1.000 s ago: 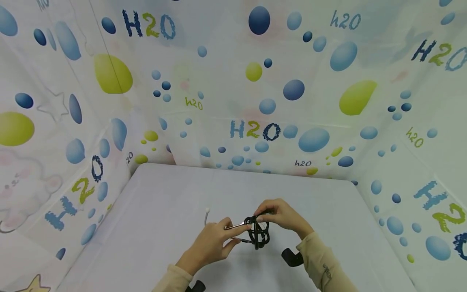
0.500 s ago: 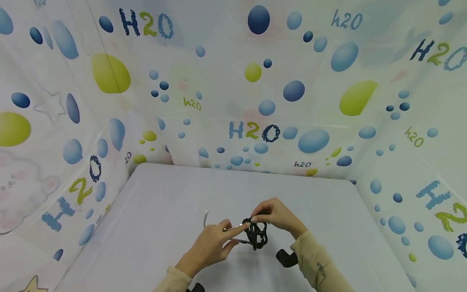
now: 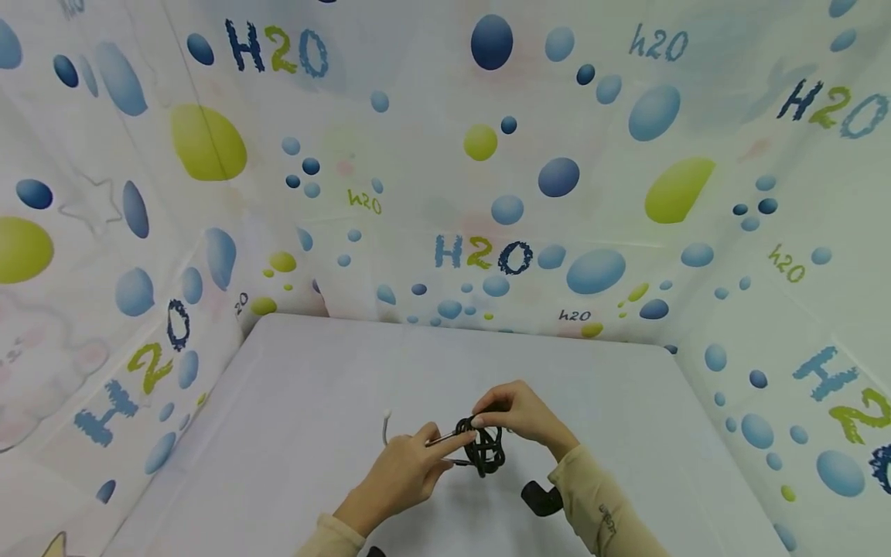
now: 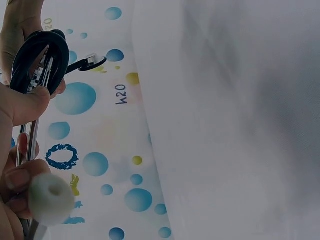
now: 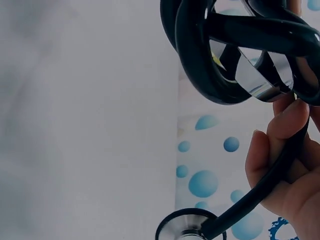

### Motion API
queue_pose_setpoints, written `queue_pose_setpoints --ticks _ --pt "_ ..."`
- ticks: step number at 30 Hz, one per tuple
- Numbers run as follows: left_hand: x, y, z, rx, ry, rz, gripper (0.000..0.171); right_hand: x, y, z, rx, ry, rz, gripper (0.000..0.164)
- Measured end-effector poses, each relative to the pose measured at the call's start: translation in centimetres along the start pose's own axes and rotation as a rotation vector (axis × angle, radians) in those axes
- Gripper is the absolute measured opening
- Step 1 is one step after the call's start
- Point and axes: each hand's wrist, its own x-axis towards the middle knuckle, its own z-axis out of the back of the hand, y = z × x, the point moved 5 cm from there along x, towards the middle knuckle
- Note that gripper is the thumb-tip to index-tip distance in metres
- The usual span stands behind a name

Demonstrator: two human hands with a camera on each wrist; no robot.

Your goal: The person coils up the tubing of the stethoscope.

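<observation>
A black stethoscope is held up over the table, its tubing wound into a knotted bundle. My left hand grips its metal ear tubes, the thumb close to the coils in the left wrist view. A pale ear tip sticks out beside that hand. At the top of the bundle, my right hand pinches the black tubing between thumb and fingers. In the right wrist view, a length of tubing runs past the fingers to the round metal chest piece. The hands hide part of the ear tubes.
Below both hands spreads a white tabletop. Patterned curtains with blue and green dots enclose the back and sides. A black curved piece is beside my right sleeve.
My right hand has shifted slightly left, and the stethoscope's coils with it. The left hand stays almost in place. Both hands keep their hold.
</observation>
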Motion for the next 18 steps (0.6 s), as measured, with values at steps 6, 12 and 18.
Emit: queue_pose_setpoints --ticks 6,12,18 --pt "0.0 0.0 0.3 0.005 -0.029 -0.007 0.059 0.2 -0.9 0.8 -0.014 0.038 -0.005 0.020" --pt "-0.2 0.2 0.8 -0.028 -0.030 0.020 0.061 -0.6 -2.1 1.9 -0.083 0.016 -0.016 0.018" --pt "0.0 0.9 1.5 -0.047 -0.062 0.056 0.062 -1.5 -2.5 0.8 -0.126 -0.083 0.027 0.016"
